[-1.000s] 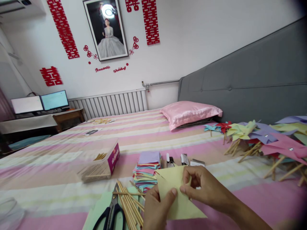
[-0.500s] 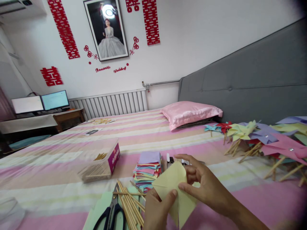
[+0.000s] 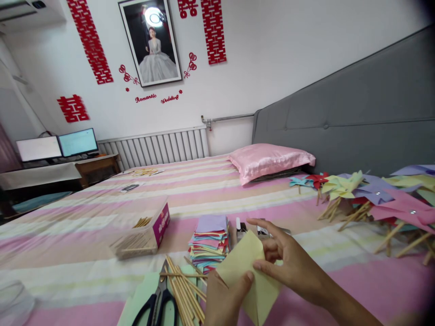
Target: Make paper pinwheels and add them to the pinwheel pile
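Observation:
Both my hands hold a pale yellow sheet of paper (image 3: 244, 271) low in the middle of the view, above the bed. My left hand (image 3: 224, 299) pinches its lower left part with the thumb on top. My right hand (image 3: 288, 262) grips the right side, thumb pressed on the sheet and fingers curled behind, the index finger stretched over the top corner. The sheet is folded along a diagonal. Just left of my hands lie wooden sticks (image 3: 183, 285) and black-handled scissors (image 3: 156, 303) on a green sheet (image 3: 136, 303).
A stack of coloured paper squares (image 3: 209, 240) stands behind the sheet, with staplers (image 3: 241, 226) beside it. A box of sticks (image 3: 142, 233) lies left. Finished paper pinwheels (image 3: 374, 194) are heaped at right. A pink pillow (image 3: 268, 160), grey headboard (image 3: 356, 113) and striped bedspread (image 3: 102, 213) fill the rest.
The flat sheet has been folded over along a diagonal, its lower point now hanging down. My right hand's fingers opened out over the top corner, then settled slightly lower.

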